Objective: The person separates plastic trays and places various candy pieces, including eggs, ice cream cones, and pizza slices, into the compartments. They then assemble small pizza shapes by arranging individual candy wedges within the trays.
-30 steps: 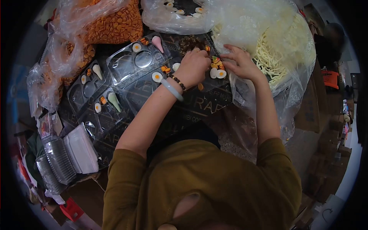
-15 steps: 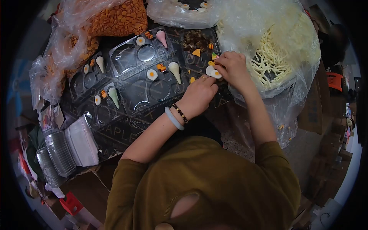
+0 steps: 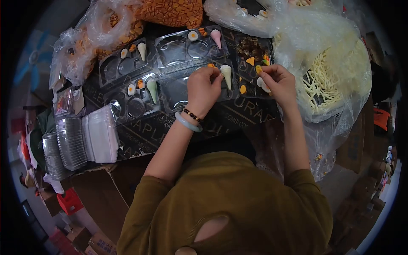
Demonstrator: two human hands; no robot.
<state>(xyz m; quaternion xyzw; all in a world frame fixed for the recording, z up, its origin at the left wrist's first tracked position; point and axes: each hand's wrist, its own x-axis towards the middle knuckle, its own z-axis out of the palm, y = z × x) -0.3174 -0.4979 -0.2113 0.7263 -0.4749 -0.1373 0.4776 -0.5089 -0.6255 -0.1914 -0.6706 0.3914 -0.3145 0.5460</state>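
My left hand (image 3: 205,89) is over the nearer middle clear plastic tray (image 3: 174,91), its fingers pinched together; whatever they hold is hidden. Right beside its fingertips lie a small orange burger-shaped piece (image 3: 211,65) and a white ice-cream cone piece (image 3: 226,75). At the right, my right hand (image 3: 279,83) pinches a small yellow piece (image 3: 258,69) between thumb and finger. Under that hand are white fried-egg pieces (image 3: 262,83), partly covered. Just beyond it lie an orange triangular piece (image 3: 250,61) and a pile of dark brown pieces (image 3: 250,46).
Other trays with egg, burger and cone pieces include one with a green cone (image 3: 151,88) and one with a pink cone (image 3: 216,38). Bags of orange pieces (image 3: 172,12) and pale strands (image 3: 321,80) flank the table. Stacked clear packaging (image 3: 71,142) stands at the left edge.
My left hand has moved left, from the egg pieces to the middle tray. My right hand has lifted slightly off the egg pieces and now shows a yellow piece. The view has shifted.
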